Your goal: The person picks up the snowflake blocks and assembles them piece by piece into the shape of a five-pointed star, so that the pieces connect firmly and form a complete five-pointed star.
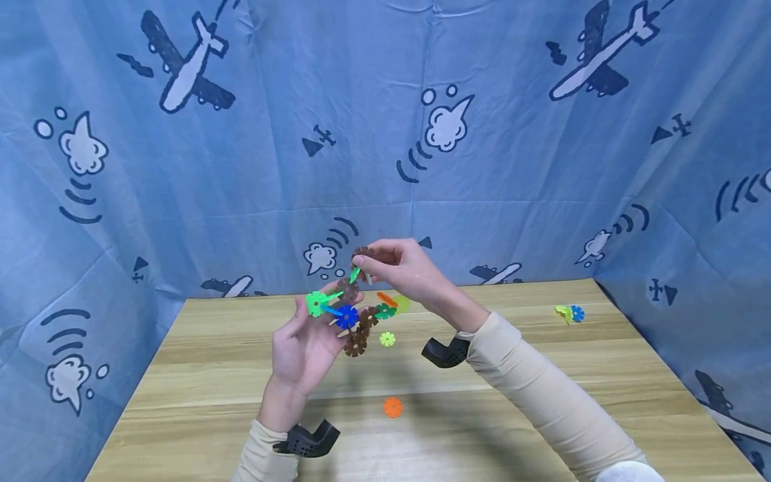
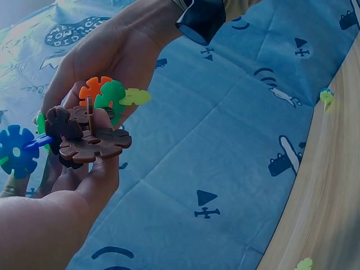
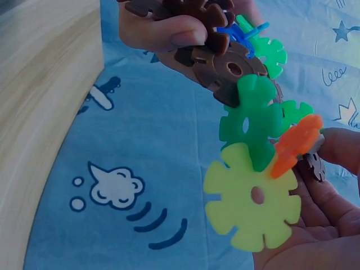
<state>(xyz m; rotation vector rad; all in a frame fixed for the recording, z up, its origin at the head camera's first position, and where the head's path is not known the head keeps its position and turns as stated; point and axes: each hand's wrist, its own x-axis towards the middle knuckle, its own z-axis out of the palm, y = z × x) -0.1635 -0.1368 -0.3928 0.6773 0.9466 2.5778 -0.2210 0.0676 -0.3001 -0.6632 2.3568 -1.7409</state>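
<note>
Lying nearest, a flat orange notched plastic disc (image 1: pixel 393 414) rests on the wood-grain table (image 1: pixel 199 402). Beyond, the left hand (image 1: pixel 303 349), fingers partly curled, holds up a multicoloured cluster of notched plastic discs (image 1: pixel 352 321), apparently steadying it; the right hand (image 1: pixel 409 268) pinches its upper brown disc (image 1: pixel 363 252), probably for control.

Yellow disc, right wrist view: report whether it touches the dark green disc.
Touching: the right wrist view shows the dark green disc slotted into the yellow disc's rim.
</note>
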